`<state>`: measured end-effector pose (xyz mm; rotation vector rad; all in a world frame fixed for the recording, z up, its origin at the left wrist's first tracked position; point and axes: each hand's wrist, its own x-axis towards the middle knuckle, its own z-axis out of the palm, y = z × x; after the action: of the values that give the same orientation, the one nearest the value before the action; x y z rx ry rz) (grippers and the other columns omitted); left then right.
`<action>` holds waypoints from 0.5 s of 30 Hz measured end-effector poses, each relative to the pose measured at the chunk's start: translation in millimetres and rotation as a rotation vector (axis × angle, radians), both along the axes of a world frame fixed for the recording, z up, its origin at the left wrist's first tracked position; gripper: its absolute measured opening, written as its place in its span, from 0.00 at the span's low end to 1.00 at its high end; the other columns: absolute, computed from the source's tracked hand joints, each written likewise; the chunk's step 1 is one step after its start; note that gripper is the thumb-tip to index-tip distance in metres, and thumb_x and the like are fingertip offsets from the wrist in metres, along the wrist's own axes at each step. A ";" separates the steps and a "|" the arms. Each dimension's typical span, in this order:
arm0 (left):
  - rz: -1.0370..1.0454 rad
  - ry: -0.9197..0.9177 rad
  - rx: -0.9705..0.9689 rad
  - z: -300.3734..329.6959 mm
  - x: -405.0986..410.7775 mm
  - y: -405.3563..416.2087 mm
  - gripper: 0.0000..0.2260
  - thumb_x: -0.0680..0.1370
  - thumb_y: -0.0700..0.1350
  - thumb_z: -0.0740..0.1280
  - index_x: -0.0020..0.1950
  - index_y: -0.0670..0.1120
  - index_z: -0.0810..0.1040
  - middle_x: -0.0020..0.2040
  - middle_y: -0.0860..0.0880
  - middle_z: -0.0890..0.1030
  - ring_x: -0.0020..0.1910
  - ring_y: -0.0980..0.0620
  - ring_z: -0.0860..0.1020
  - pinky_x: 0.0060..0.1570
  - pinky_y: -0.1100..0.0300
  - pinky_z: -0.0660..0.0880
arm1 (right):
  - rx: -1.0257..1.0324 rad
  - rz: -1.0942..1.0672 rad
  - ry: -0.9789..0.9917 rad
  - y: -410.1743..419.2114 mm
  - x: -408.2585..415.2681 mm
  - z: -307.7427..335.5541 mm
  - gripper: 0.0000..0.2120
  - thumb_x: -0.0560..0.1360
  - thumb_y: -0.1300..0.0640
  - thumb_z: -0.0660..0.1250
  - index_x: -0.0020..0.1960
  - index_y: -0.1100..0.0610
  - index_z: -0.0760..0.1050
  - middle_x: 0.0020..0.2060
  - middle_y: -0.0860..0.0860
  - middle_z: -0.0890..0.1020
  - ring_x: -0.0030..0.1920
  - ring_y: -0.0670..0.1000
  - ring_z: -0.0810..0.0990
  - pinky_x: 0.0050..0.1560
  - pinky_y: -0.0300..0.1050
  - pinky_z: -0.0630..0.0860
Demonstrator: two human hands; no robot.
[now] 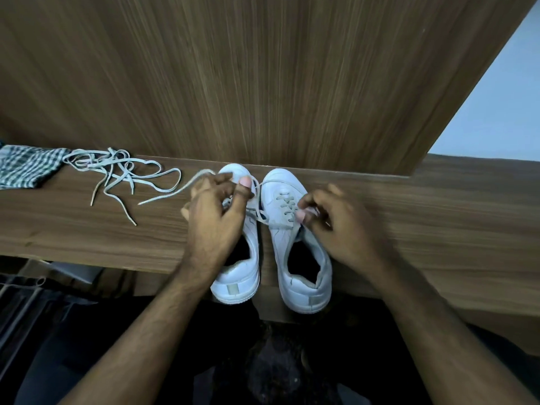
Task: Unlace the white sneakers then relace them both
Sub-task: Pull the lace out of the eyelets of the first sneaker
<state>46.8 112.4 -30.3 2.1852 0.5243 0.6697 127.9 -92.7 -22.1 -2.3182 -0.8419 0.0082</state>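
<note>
Two white sneakers (270,229) are sitting together on the brown wooden counter (438,217). The left hand (216,211) is pinching a grey lace (172,194). The right hand (330,220) is pinching the right sneaker's lace.

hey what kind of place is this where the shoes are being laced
Probably a room at home, at a built-in wooden shelf or desk backed by a wood-grain panel. A folded checked cloth lies on it beside a loose lace, and the white sneakers sit at its edge.
</note>
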 end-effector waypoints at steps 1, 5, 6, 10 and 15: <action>-0.014 0.016 0.005 -2.0 0.6 -0.8 0.25 0.78 0.70 0.57 0.40 0.54 0.83 0.54 0.58 0.82 0.63 0.52 0.76 0.69 0.38 0.65 | -0.029 0.053 0.055 -1.4 -1.3 1.4 0.10 0.77 0.45 0.70 0.57 0.46 0.78 0.48 0.41 0.76 0.44 0.39 0.75 0.46 0.43 0.73; -0.115 0.046 0.085 -2.2 -0.6 -11.7 0.18 0.75 0.67 0.65 0.42 0.52 0.78 0.45 0.58 0.81 0.55 0.55 0.77 0.59 0.57 0.58 | -0.064 0.008 0.169 -7.2 -1.0 -3.6 0.14 0.75 0.49 0.75 0.58 0.44 0.78 0.47 0.40 0.80 0.45 0.36 0.78 0.46 0.38 0.74; -0.180 0.052 0.106 -1.0 -2.1 -16.1 0.17 0.74 0.66 0.67 0.46 0.53 0.76 0.47 0.58 0.80 0.54 0.56 0.76 0.57 0.56 0.61 | -0.051 -0.019 0.197 -7.7 1.1 -4.2 0.13 0.75 0.51 0.75 0.58 0.44 0.79 0.46 0.40 0.82 0.44 0.37 0.79 0.46 0.39 0.75; -0.461 0.186 0.272 -0.7 -8.2 -36.6 0.28 0.72 0.66 0.72 0.66 0.56 0.69 0.57 0.57 0.74 0.50 0.52 0.80 0.48 0.49 0.78 | -0.041 -0.045 0.293 -6.4 9.3 -8.7 0.08 0.76 0.55 0.72 0.54 0.46 0.82 0.42 0.41 0.84 0.41 0.38 0.81 0.44 0.37 0.74; -0.455 0.341 0.458 3.6 -4.9 -44.7 0.21 0.76 0.56 0.69 0.67 0.57 0.68 0.57 0.52 0.72 0.46 0.44 0.80 0.43 0.49 0.78 | -0.005 -0.048 0.317 -4.0 7.2 -10.3 0.09 0.77 0.58 0.72 0.54 0.46 0.82 0.39 0.41 0.82 0.38 0.36 0.80 0.42 0.36 0.75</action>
<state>41.9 67.7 -26.7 2.7448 0.0199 0.1748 135.1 -96.8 -32.4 -2.2612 -0.6254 0.3478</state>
